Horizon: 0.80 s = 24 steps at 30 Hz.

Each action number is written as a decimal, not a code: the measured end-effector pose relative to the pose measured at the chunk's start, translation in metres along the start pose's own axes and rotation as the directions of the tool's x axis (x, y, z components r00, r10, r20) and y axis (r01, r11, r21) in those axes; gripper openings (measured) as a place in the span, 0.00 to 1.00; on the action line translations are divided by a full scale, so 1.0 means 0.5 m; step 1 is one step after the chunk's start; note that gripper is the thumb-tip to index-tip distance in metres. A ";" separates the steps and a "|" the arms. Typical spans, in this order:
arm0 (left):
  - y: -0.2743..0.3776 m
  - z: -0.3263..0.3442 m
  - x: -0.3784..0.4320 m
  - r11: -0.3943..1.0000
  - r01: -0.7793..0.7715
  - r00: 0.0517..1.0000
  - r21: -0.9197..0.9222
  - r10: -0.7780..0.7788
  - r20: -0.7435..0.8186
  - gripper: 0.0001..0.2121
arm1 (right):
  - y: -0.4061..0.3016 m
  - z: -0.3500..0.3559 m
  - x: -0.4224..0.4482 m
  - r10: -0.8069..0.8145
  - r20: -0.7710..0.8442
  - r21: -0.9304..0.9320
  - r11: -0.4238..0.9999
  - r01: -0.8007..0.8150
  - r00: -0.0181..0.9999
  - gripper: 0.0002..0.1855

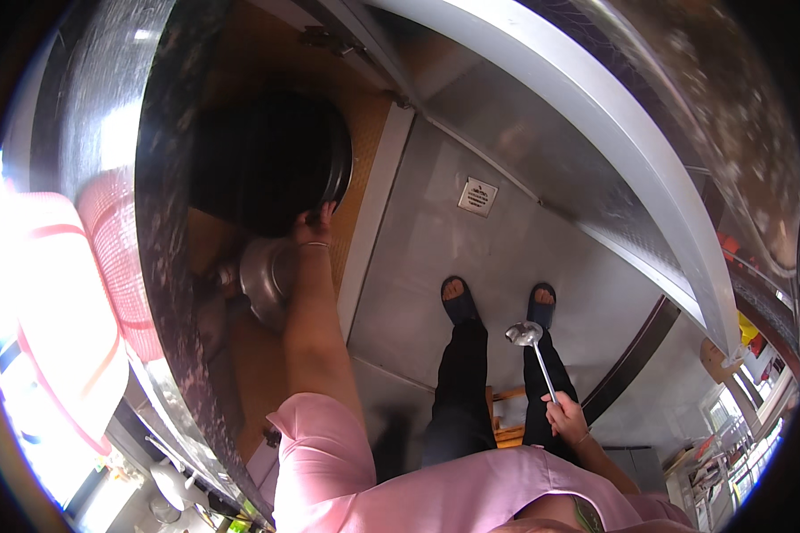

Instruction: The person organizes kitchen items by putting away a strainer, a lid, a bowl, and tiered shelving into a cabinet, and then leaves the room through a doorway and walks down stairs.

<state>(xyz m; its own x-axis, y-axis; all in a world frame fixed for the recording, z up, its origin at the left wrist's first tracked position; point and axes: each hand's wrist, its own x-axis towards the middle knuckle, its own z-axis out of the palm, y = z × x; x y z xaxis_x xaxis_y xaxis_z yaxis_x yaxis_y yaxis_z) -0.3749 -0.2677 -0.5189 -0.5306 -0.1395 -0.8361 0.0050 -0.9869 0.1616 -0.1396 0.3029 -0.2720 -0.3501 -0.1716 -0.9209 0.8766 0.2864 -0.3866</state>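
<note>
My left hand reaches into a low, open cabinet, with its fingers at the lower rim of a large black pan. Shadow hides whether the fingers grip that rim. Just beside my left wrist sits a dull metal pot, partly covered by my forearm. My right hand holds a metal ladle by the end of its handle, bowl outward, over my right leg.
The cabinet door stands open on the right. A square floor drain lies in the grey floor ahead of my feet. A dark stone counter edge overhangs the cabinet at left, near pink mesh baskets. Behind my legs is a wooden stool.
</note>
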 end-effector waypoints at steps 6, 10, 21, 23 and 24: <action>0.017 0.013 0.032 0.991 -0.127 0.992 0.037 0.126 0.017 0.24 | -0.007 0.014 0.019 0.025 -0.015 -0.038 0.999 -0.025 1.000 0.09; 0.032 0.022 0.044 0.987 -0.163 0.986 -0.011 0.162 -0.039 0.23 | -0.023 0.025 0.025 0.029 -0.016 -0.045 0.999 -0.030 0.999 0.09; 0.081 0.009 0.039 0.888 -0.434 0.897 0.152 0.441 -0.015 0.23 | -0.025 0.026 0.031 0.007 -0.015 -0.028 1.000 -0.007 1.000 0.09; 0.024 0.050 0.003 0.908 -0.377 0.916 0.184 0.395 -0.068 0.20 | -0.018 0.028 0.028 -0.012 -0.039 -0.009 1.000 0.012 0.999 0.09; 0.000 0.068 -0.024 0.913 -0.357 0.920 0.198 0.380 -0.091 0.18 | -0.018 0.029 0.026 -0.021 -0.044 -0.002 1.000 0.021 0.999 0.09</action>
<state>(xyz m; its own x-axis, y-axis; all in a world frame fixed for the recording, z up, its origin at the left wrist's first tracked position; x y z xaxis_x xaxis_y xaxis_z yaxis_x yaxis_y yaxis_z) -0.3972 -0.2630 -0.4911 -0.4093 -0.5111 -0.7558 0.0265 -0.8347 0.5501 -0.1471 0.2844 -0.2797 -0.3829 -0.1357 -0.9138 0.8684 0.2844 -0.4061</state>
